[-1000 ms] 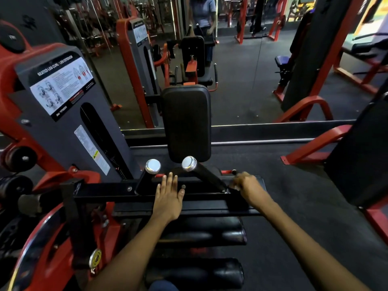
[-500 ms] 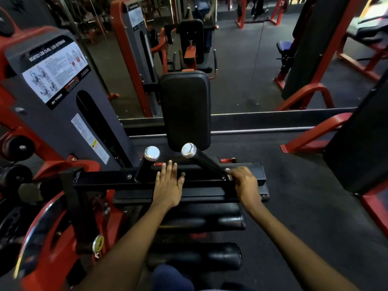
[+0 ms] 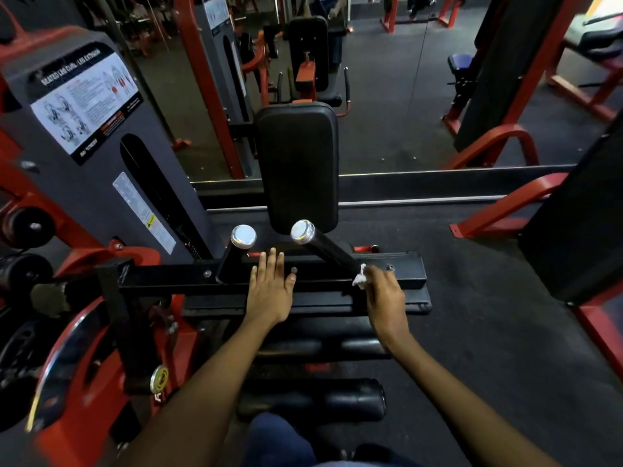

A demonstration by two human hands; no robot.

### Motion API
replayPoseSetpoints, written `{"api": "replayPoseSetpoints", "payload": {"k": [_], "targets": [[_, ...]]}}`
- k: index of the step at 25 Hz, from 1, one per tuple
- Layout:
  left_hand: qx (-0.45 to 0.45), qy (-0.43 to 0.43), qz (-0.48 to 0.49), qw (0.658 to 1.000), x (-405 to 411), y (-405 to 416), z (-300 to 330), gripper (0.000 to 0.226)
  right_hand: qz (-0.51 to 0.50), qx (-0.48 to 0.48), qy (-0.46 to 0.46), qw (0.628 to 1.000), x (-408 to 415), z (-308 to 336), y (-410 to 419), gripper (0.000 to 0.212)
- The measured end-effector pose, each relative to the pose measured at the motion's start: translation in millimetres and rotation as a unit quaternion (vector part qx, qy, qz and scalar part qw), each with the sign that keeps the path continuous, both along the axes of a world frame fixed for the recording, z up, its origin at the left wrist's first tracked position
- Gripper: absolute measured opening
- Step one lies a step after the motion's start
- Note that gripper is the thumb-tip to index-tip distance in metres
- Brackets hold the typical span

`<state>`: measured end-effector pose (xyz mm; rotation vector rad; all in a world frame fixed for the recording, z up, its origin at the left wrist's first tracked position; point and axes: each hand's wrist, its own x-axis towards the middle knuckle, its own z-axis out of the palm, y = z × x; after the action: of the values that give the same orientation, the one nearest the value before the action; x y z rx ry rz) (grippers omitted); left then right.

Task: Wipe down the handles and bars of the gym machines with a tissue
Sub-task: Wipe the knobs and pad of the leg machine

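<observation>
**Wiping the slanted handle**

Pinching a white tissue (image 3: 359, 279), the right hand (image 3: 384, 303) presses it at the low end of the black handle (image 3: 328, 251), which slants up-left. The left hand (image 3: 269, 291) lies flat, fingers straight, on the bar (image 3: 168, 274).

Most of the tissue (image 3: 359, 280) hidden in the right hand (image 3: 384, 299); placard (image 3: 84, 102) print too blurred.

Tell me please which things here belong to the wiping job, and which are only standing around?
Part of the job:
- tissue, pinched in the right hand
- right handle, being wiped near its base
- left handle
- left hand, resting flat on the black crossbar

Only standing around:
- back pad
- instruction placard
- foam rollers
</observation>
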<state>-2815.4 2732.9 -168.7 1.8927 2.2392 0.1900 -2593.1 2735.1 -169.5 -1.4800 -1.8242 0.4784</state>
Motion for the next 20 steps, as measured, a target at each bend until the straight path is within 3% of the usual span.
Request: {"api": "replayPoseSetpoints", "payload": {"k": [3,6,8,11,13,17,20], "targets": [[0.007,0.0,0.0,1.0,1,-2,0,0.058,0.07,0.014,0.04,0.997,14,1,-24,0.028],[0.007,0.001,-0.001,1.0,1,-2,2,0.058,-0.049,-0.015,0.13,0.99,14,16,-3,0.032],[0.004,0.001,0.0,1.0,1,-3,2,0.058,-0.051,-0.048,0.102,0.992,5,17,6,0.033],[0.004,0.0,0.003,1.0,1,-1,3,0.058,0.002,-0.012,0.016,1.0,-6,3,-9,0.024],[0.004,0.002,0.005,1.0,2,-1,2,0.058,0.026,-0.032,0.025,0.999,5,-1,-22,0.021],[0.009,0.009,0.004,1.0,1,-3,-1,0.068,-0.074,-0.033,0.204,0.976,16,39,-5,0.03],[0.007,0.01,0.003,1.0,2,-2,-2,0.06,0.119,0.066,0.202,0.97,-27,103,19,0.055]]}}
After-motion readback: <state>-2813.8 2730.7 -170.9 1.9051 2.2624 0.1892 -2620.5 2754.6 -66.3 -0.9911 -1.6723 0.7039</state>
